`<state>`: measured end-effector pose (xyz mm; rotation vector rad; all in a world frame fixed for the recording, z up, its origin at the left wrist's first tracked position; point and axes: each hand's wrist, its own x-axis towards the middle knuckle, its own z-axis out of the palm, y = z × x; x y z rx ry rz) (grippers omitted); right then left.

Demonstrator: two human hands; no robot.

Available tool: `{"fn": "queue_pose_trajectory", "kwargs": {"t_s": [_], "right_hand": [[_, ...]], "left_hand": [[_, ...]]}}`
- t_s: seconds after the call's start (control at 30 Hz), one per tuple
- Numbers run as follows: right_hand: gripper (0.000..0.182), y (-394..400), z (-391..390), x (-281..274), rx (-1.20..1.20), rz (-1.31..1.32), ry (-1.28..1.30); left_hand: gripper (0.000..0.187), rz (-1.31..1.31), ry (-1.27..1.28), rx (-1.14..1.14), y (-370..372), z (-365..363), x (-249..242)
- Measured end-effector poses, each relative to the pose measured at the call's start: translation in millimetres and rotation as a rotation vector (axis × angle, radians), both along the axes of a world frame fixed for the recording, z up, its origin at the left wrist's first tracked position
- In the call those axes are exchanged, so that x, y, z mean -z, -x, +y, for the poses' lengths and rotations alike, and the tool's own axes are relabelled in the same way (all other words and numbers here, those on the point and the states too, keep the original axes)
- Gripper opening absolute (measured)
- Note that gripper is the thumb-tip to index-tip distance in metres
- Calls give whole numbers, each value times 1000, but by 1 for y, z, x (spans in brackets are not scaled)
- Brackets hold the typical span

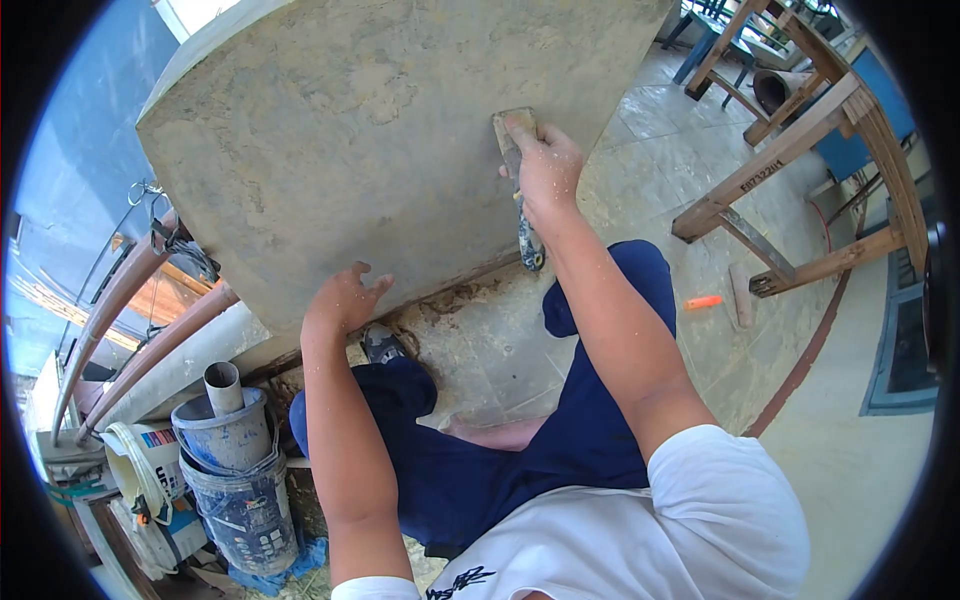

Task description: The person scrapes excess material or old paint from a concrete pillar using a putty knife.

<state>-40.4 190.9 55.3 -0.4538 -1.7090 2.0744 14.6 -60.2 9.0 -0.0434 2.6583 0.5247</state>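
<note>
In front of me rises a grey plastered wall (330, 130), its surface patchy with rough and smoother areas. My right hand (552, 172) grips a putty knife (530, 245) with a paint-spotted handle pointing down. The blade end, under my fingers, lies against the upper right part of the wall. Lower and to the left, my left hand (342, 298) is held near the wall's bottom with its fingers apart and nothing in them. White specks dot my right forearm.
Stacked paint-stained buckets (240, 500) stand at left, a pipe (223, 388) poking out of the top one. A white tub (150, 465) is beside them. Wooden trestles (780, 160) stand at right. On the tiled floor lie an orange object (703, 302) and a wooden piece (740, 295).
</note>
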Motion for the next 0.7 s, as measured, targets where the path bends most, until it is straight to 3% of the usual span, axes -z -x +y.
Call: {"fn": "queue_pose_trajectory", "kwargs": {"t_s": [0.07,0.13,0.33,0.57,0.63,0.7], "right_hand": [[25,-2,-6,-24,-12,-3,2],[24,1,-16,-57,-70,196,9],[28,-10,-33,-31,-73,36,-102],[32,-3,-42,-83,-162,299,-52],[32,-13,-45,-68,-176,111,-195],[32,-13,-50,-61,-185,118,-213]], "left_hand": [[59,9,0,6,0,4,-2],[60,0,-6,22,-2,11,-6],[60,9,-7,34,-6,11,-4],[59,-18,-20,32,-5,17,-3],[60,-11,-15,27,-3,15,-4],[60,-12,-15,24,-2,11,-2]]}}
